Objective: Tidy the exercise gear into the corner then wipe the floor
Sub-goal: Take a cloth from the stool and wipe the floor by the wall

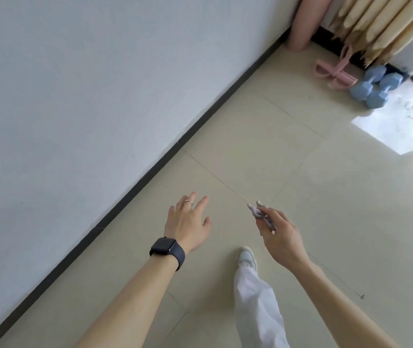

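In the far corner stand a rolled pink mat (305, 21) upright against the wall, a pink pedal resistance band (336, 71) on the floor, and two blue dumbbells (376, 86) side by side. My right hand (280, 237) grips a small crumpled pale cloth (260, 213) above the cream tiled floor (250, 126). My left hand (188, 219), with a ring and a dark watch on the wrist, is stretched forward with fingers straight and holds nothing.
A white wall (75, 96) with a dark skirting strip runs along the left. Beige curtains (386, 23) hang at the back right. A bright window reflection (401, 124) lies on the tiles. My white trouser leg and shoe (248, 259) stand below the hands.
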Motion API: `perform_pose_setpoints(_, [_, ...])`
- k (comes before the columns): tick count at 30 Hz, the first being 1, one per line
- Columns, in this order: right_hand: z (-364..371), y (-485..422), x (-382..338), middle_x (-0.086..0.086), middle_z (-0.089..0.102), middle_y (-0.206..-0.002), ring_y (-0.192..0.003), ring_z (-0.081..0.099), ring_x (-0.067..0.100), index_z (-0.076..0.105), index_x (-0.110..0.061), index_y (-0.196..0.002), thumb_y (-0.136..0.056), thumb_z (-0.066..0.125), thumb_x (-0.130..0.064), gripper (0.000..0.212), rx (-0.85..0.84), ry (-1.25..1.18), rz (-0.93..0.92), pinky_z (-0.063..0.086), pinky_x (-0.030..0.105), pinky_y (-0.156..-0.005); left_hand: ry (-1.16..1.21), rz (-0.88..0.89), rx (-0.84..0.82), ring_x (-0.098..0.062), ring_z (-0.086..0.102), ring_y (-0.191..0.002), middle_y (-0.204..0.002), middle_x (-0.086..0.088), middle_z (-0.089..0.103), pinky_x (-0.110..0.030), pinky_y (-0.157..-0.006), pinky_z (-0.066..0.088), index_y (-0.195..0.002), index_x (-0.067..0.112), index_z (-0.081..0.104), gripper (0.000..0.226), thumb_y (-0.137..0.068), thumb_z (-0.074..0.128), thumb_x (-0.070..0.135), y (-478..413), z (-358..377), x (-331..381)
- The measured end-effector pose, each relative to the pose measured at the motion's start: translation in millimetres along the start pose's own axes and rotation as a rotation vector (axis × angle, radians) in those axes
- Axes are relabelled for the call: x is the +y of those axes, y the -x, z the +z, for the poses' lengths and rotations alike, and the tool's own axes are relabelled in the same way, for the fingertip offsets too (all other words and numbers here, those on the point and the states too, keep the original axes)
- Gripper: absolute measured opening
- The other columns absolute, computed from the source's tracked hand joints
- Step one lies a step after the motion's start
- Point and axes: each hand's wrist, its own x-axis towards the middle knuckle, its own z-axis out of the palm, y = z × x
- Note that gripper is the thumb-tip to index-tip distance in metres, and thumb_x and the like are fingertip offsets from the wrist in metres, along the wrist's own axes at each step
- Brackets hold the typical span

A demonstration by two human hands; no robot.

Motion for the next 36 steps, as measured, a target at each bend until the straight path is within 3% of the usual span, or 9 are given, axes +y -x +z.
perform_pose_setpoints(8, [105.0,-127.1,183.5,-0.026,0.053,-0.135,-0.118,0.054,-0.001,0.064,-0.044,-0.117,-0.1,0.052,-0.035,0.022,0.035,0.007,0.064,0.046,0.031,-0.1,-0.178,0.062,-0.042,-0.024,0.002,-0.152,-0.166,-0.003,0.008,-0.047,-0.12,0.011,-0.156,0.035,0.016,0.06,-0.1,0.036,0.046,-174.5,155.4,-27.5])
perform_pose_setpoints(14, [157.0,-249.9,310.8,-0.015,0.05,-0.144,-0.125,0.051,0.016,0.06,-0.037,-0.123,-0.102,0.044,-0.034,0.027,0.015,0.248,0.047,0.039,0.031,-0.103,-0.285,0.093,-0.117,-0.025,-0.001,-0.152,-0.166,-0.003,0.001,-0.048,-0.119,0.012,-0.156,0.037,0.012,0.063,-0.099,0.035,0.051,-308.4,278.1,-36.3])
perform_pose_setpoints(17, [158.9,-314.1,357.6,-0.014,0.047,-0.146,-0.119,0.051,0.028,0.057,-0.038,-0.126,-0.101,0.04,-0.036,0.03,0.128,0.38,0.01,0.04,0.033,-0.096,-0.275,0.107,-0.115,-0.025,-0.001,-0.152,-0.166,-0.002,0.0,-0.048,-0.119,0.014,-0.156,0.039,0.012,0.065,-0.098,0.036,0.053,-369.1,318.3,-27.9])
perform_pose_setpoints(20, [155.3,-358.0,390.2,-0.007,0.032,-0.158,-0.134,0.037,0.035,0.046,-0.04,-0.139,-0.102,0.041,-0.027,0.04,0.285,0.539,-0.061,0.036,0.04,-0.106,-0.241,0.127,-0.075,-0.025,-0.004,-0.152,-0.166,-0.001,-0.004,-0.049,-0.12,0.011,-0.156,0.041,0.008,0.066,-0.098,0.037,0.054,-422.5,339.6,-12.0])
perform_pose_setpoints(22, [154.9,-373.0,407.8,-0.004,0.005,-0.167,-0.151,0.001,0.034,0.02,-0.047,-0.152,-0.1,0.04,-0.021,0.061,0.214,0.643,-0.025,0.013,0.048,-0.12,-0.244,0.127,-0.06,-0.027,-0.006,-0.152,-0.166,0.001,-0.008,-0.05,-0.12,0.01,-0.155,0.044,0.004,0.068,-0.097,0.037,0.056,-448.8,351.2,-4.5])
perform_pose_setpoints(24, [160.0,-374.9,422.1,-0.004,-0.006,-0.167,-0.151,-0.018,0.027,0.011,-0.045,-0.155,-0.099,0.041,-0.023,0.068,0.214,0.619,0.007,-0.002,0.048,-0.122,-0.256,0.117,-0.067,-0.029,-0.009,-0.151,-0.165,0.003,-0.013,-0.053,-0.12,0.009,-0.154,0.047,0.0,0.069,-0.096,0.036,0.059,-466.1,360.2,-1.5])
perform_pose_setpoints(29, [173.7,-399.4,428.9,-0.002,0.02,-0.164,-0.153,0.004,0.012,0.032,-0.021,-0.154,-0.102,0.026,-0.037,0.055,0.397,0.429,-0.045,0.006,0.039,-0.124,-0.263,0.073,-0.039,-0.032,-0.022,-0.149,-0.16,0.006,-0.029,-0.064,-0.117,0.0,-0.148,0.055,-0.015,0.069,-0.094,0.026,0.069,-508.8,364.5,10.9])
perform_pose_setpoints(33, [192.1,-434.4,424.9,0.005,-0.002,-0.166,-0.152,-0.012,0.018,0.011,-0.015,-0.159,-0.101,0.011,-0.048,0.067,0.335,0.442,0.03,-0.002,0.039,-0.124,-0.228,0.023,-0.071,-0.026,-0.043,-0.139,-0.145,0.012,-0.052,-0.072,-0.11,-0.009,-0.138,0.059,-0.032,0.073,-0.085,0.013,0.082,-523.5,372.9,4.9])
perform_pose_setpoints(36, [183.8,-458.7,432.7,0.008,-0.006,-0.166,-0.152,-0.017,0.021,0.014,-0.018,-0.158,-0.101,0.027,-0.042,0.063,0.359,0.481,0.029,-0.009,0.04,-0.123,-0.214,0.019,-0.129,-0.025,-0.049,-0.134,-0.138,0.014,-0.059,-0.072,-0.108,-0.013,-0.134,0.059,-0.037,0.075,-0.082,0.01,0.084,-528.9,373.6,3.3])
